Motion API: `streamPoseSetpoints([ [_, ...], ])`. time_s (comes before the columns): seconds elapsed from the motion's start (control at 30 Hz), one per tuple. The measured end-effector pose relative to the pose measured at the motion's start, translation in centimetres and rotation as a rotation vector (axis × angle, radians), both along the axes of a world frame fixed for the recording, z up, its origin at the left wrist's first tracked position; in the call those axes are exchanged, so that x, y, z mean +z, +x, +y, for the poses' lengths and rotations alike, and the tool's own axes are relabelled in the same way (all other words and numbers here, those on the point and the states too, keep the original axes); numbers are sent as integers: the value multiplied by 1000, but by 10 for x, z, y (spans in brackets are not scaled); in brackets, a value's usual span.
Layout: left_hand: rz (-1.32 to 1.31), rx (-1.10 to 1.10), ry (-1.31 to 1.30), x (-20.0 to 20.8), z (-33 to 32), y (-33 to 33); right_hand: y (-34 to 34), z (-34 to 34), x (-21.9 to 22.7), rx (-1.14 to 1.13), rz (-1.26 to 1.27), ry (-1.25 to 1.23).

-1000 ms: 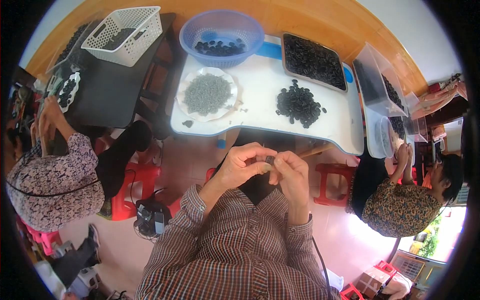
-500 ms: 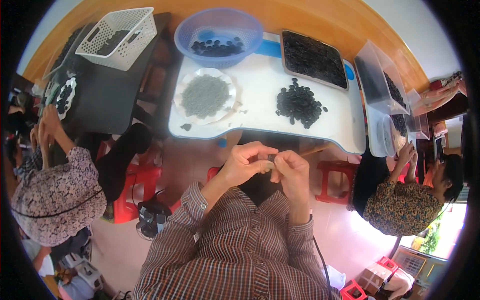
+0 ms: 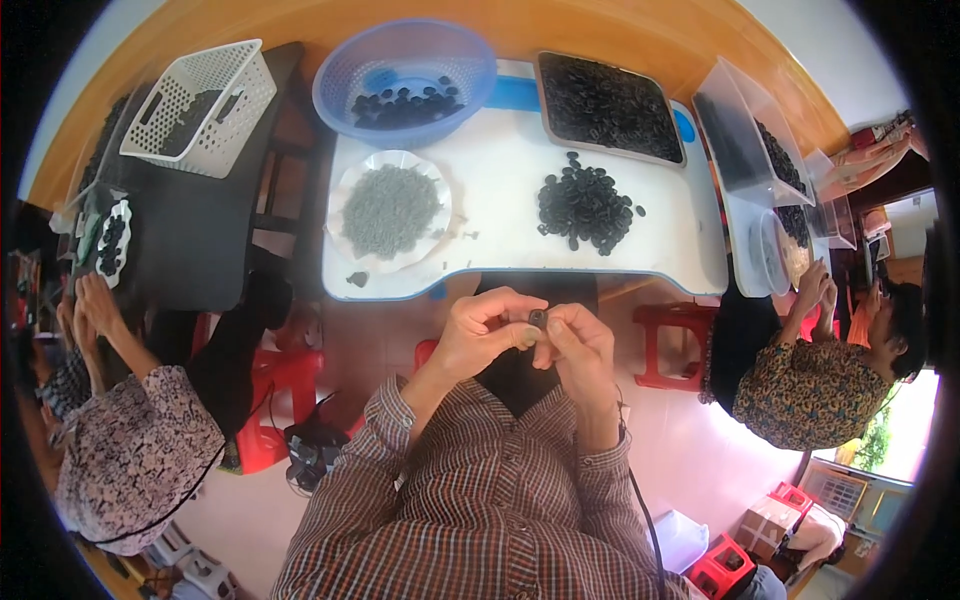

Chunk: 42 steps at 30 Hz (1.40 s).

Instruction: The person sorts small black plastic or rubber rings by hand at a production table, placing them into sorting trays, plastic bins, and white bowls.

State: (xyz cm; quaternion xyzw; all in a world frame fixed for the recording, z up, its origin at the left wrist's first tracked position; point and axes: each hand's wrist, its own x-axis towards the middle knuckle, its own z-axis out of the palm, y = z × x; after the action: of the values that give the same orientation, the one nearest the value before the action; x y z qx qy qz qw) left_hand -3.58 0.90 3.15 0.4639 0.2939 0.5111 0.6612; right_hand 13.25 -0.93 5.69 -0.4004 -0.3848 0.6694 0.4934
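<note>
Between the fingertips of my left hand [image 3: 488, 327] and my right hand [image 3: 580, 345] is a small dark oval piece [image 3: 538, 319], pinched from both sides in front of my chest. Its exact kind is too small to tell. Just beyond my hands lies the white table [image 3: 490, 235], with a heap of black oval pieces [image 3: 585, 208] at the right. On the left, a white scalloped plate [image 3: 338, 215] carries a mound of grey powder or trimmings [image 3: 390, 210].
Behind the plate stands a blue colander [image 3: 405, 50] with black pieces; a tray [image 3: 612, 108] full of them sits back right. Clear plastic bins [image 3: 735, 130] flank the right. At left are a white basket [image 3: 200, 110] and a co-worker [image 3: 140, 455]; another co-worker [image 3: 810, 385] sits right, near a red stool [image 3: 675, 345].
The view has shifted slightly, so the table and its contents sit a little farther left. The small dark piece is turned between my fingertips and shows more of its face.
</note>
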Motion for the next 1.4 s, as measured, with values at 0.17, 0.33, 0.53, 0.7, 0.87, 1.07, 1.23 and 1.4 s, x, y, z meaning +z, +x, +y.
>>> streamPoseSetpoints([
  [0.17, -34, -18, -15, 0, 8, 3, -1, 4, 4, -51, -12, -46],
  [0.33, 67, -32, 114, -1, 13, 6, 3, 5, 0, -57, -178, 29],
  [0.53, 49, -32, 17, -5, 12, 13, 6, 4, -9, -81, -166, 32],
  [0.7, -66, -39, -76, -8, 14, 18, 9, 7, -12, -85, -148, 11],
  [0.87, -84, -10, -72, -6, 19, 19, 7, 15, -9, -98, -102, -70],
  [1.07, 84, 74, 14, -11, 21, 22, 2, 19, -8, -144, -199, -16],
  [1.23, 7, -16, -134, -12, 19, 22, 6, 18, -18, -127, -191, -6],
  [1.4, 66, 100, -141, -10, 29, 14, 5, 21, -29, -148, -34, -68],
])
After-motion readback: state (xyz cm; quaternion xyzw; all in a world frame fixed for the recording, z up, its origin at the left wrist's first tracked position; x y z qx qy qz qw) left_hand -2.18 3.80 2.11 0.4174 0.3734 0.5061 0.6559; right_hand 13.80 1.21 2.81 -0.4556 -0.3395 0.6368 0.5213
